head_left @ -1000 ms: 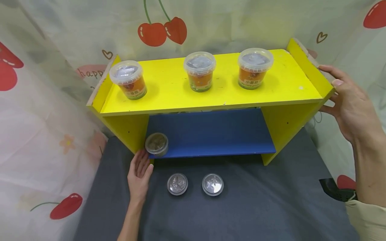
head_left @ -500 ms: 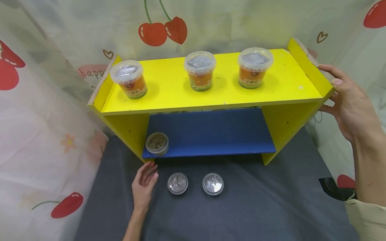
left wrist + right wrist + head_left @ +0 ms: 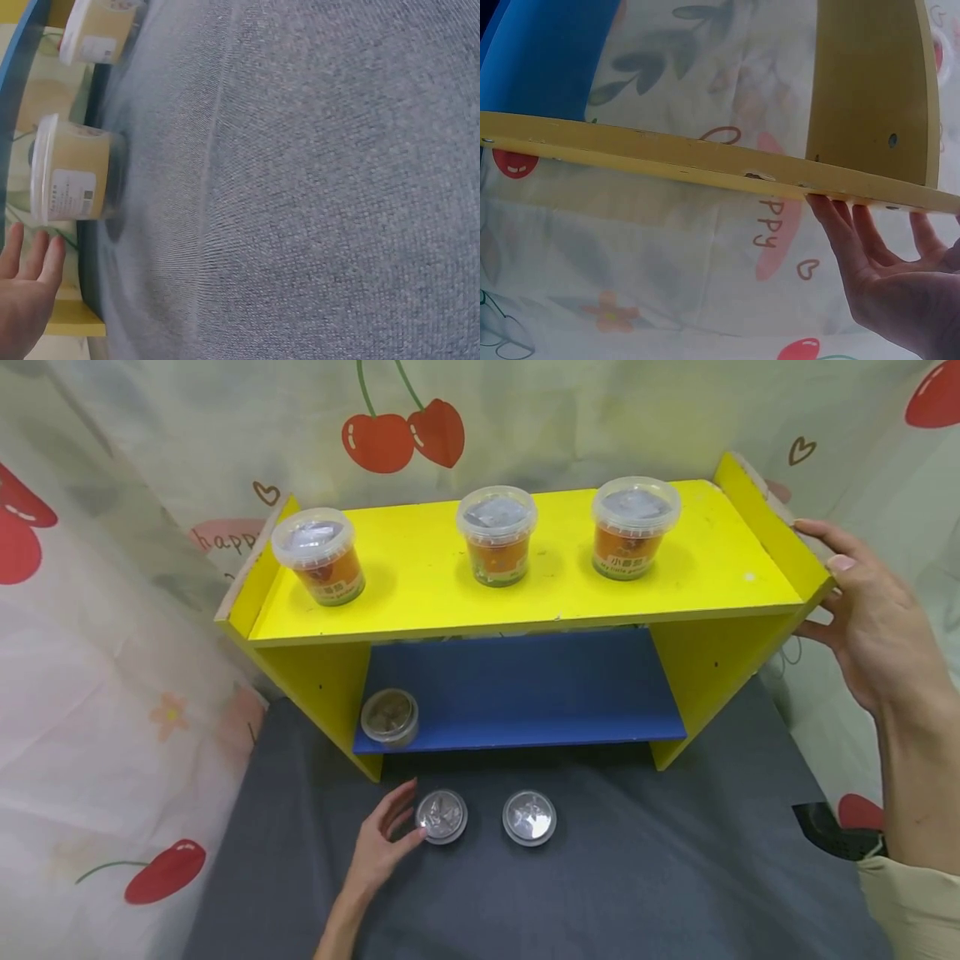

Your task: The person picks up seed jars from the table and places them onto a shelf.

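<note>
My left hand [image 3: 381, 842] is beside the left of two small lidded plastic cups on the cloth, its thumb near or at the rim of that cup [image 3: 441, 817]. In the left wrist view, the fingers [image 3: 51, 264] are extended and a small gap shows between them and the labelled cup [image 3: 79, 174]. To its right stands the second cup [image 3: 529, 818]. At the far right, my right hand [image 3: 873, 610] rests its fingertips against the outer side of the yellow shelf unit [image 3: 525, 618]; the right wrist view shows these fingers [image 3: 866, 229] touching the side panel.
Three cups with orange labels, a left one [image 3: 321, 560], a middle one [image 3: 497, 539] and a right one [image 3: 632, 535], stand on the yellow top. One cup [image 3: 390, 717] sits at the left of the blue lower shelf [image 3: 532, 693]. A patterned curtain [image 3: 570, 418] hangs behind.
My left hand has moved from the shelf unit's lower left, near the cup on the blue shelf, down and right to the left cup on the cloth. The right hand has stayed put.
</note>
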The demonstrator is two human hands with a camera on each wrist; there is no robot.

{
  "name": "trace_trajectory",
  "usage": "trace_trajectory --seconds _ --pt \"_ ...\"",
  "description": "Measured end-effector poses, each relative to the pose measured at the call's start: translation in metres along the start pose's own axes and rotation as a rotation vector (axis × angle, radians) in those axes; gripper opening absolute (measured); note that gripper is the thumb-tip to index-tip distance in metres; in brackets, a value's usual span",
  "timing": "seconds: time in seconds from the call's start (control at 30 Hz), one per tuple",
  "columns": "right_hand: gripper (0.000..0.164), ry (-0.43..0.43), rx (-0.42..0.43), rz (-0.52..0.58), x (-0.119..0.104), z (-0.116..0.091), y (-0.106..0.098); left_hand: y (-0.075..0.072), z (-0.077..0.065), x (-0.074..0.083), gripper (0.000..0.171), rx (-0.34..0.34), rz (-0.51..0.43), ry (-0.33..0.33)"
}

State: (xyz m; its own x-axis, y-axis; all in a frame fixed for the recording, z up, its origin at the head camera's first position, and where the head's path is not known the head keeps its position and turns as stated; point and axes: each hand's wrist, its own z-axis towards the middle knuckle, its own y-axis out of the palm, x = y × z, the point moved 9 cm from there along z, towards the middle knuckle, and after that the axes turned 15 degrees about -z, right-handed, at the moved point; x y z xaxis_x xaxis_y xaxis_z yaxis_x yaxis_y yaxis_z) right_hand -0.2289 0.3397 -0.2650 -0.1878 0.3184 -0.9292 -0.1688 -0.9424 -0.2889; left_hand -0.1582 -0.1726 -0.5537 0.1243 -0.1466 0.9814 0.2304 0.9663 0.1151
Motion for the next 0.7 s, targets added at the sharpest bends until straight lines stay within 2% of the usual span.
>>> trace_trajectory --seconds 0.13,0.4,0.7 --pt "0.042 0.002 -0.001 0.017 0.000 0.000 0.000 0.003 0.000 -0.006 0.076 -0.033 0.037 -0.028" --pt "0.043 -0.006 -0.002 0.023 -0.001 0.000 0.000 0.005 0.001 -0.024 0.083 -0.086 0.046 -0.156" --pt "0.043 0.006 0.000 0.032 0.000 0.001 0.000 0.007 0.004 -0.038 0.089 -0.127 0.077 -0.234"
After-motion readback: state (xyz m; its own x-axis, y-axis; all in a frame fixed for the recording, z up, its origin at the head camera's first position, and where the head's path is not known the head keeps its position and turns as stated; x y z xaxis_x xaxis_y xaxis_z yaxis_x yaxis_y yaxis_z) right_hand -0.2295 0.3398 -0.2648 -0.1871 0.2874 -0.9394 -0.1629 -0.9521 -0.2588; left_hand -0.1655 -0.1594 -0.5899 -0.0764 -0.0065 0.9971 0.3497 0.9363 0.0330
